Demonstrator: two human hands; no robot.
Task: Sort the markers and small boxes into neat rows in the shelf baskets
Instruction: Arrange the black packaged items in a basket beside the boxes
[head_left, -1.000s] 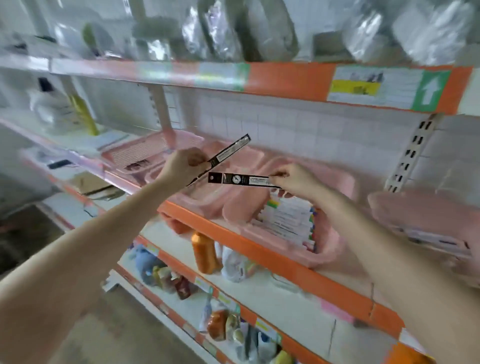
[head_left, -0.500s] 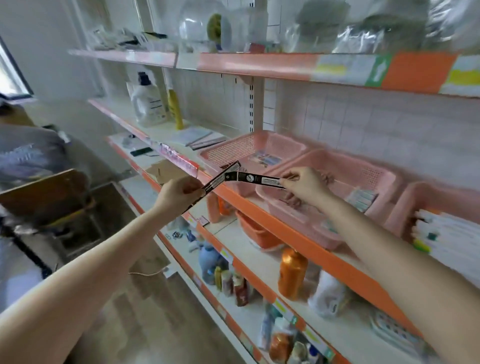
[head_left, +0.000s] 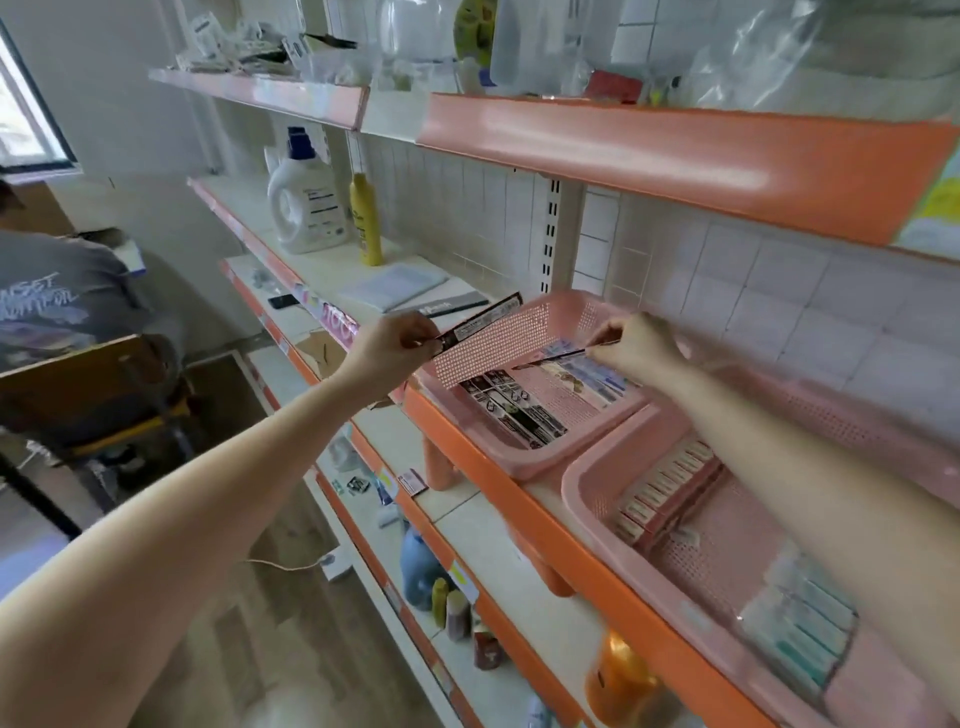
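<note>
Right hand (head_left: 636, 345) pinches slim black pack (head_left: 553, 358) over pink basket (head_left: 519, 467), long axis leftward, nearer the row; left hand (head_left: 395, 345) pinches second pack (head_left: 485, 319) at the rim.

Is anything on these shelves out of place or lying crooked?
Yes. A few small dark packets lie scattered on a lower white shelf, outside any basket. A white plug with its thin cable lies on the wooden floor below.

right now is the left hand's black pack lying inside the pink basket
No, the left hand pinches the black pack in the air at the pink basket's left wall.
</note>
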